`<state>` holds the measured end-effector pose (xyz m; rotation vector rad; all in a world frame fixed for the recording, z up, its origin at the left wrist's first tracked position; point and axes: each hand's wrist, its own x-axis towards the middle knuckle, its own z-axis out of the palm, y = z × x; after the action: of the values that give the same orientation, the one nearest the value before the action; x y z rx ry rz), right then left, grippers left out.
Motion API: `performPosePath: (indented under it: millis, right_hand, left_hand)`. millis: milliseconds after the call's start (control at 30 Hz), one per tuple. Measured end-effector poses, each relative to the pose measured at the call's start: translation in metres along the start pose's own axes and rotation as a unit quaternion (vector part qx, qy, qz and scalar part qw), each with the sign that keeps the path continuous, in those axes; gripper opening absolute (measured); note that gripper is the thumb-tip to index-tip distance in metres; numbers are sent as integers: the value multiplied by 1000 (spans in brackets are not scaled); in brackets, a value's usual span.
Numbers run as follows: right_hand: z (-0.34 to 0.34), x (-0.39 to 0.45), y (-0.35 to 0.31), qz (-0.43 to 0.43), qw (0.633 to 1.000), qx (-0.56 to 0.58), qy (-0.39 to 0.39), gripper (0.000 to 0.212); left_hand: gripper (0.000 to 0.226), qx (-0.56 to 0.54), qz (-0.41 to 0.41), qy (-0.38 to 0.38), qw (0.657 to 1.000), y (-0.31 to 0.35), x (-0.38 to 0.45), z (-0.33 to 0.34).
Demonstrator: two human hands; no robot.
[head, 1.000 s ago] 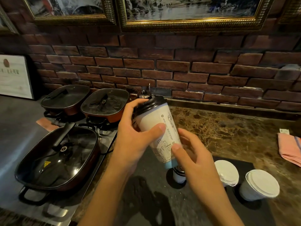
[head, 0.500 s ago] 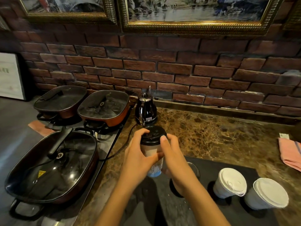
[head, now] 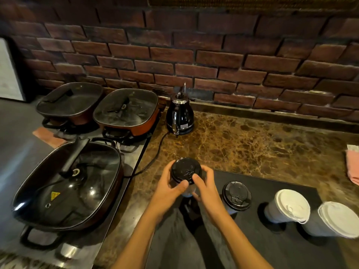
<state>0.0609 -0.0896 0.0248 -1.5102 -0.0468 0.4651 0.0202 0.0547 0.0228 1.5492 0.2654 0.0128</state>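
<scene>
Both hands are on one black-lid cup (head: 185, 169), seen almost from above. The left hand (head: 167, 189) is curled round the cup's left side, fingers behind it and thumb across the front, just under the lid rim. The right hand (head: 206, 189) does the same from the right side, w/ its thumb tip resting on the lid's front edge. So neither hand is open; each one is wrapped on the cup. The cup stands upright at the left end of the dark tray (head: 252, 177), in front of the kettle (head: 180, 115). Its bottom is hidden by the hands, so I cannot tell if it touches the tray. On the tray, to the right, stand a second cup (head: 236, 195) w/ black lid, then two white-lid cups (head: 292, 205), approx. in one row. The tray lies on the marble surface (head: 242, 140). At the left side are three lidded pans (head: 68, 183), and a pink cloth (head: 352, 167) lies at the far right edge.
</scene>
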Motion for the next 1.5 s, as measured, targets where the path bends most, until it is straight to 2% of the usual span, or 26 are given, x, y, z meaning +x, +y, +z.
performPosePath:
  millis: [67, 100, 267, 500, 1133, 1267, 1333, 1433, 1500]
  right_hand:
    - [-2, 2, 14, 6, 1000, -5, 2, 47]
    - [-3, 3, 20, 8, 1000, -4, 3, 48]
    - [-6, 3, 42, 32, 999, 36, 9, 26]
    - [-16, 0, 65, 80, 994, 70, 9, 27]
    - [-17, -15, 66, 46, 998, 20, 38, 37]
    - [-25, -32, 64, 33, 998, -33, 45, 50]
    - [-33, -49, 67, 33, 995, -83, 41, 48]
    - [-50, -77, 79, 54, 985, -158, 39, 48]
    - [-66, -93, 89, 90, 975, -195, 58, 56]
  left_hand:
    - [52, -52, -32, 8, 998, -11, 0, -1]
    - [50, -73, -47, 10, 996, -16, 1, -1]
    - [51, -96, -77, 5, 992, -34, 2, 5]
    - [45, -74, -96, 18, 992, -61, -6, 8]
    - [68, -27, -63, 46, 997, -58, -19, 14]
    - [59, 22, -61, 54, 996, -50, -22, 14]
    - [57, 90, -36, 76, 992, -44, -22, 14]
    - [58, 267, 33, 101, 958, -31, -21, 18]
    - [60, 353, 70, 110, 927, -19, -20, 28]
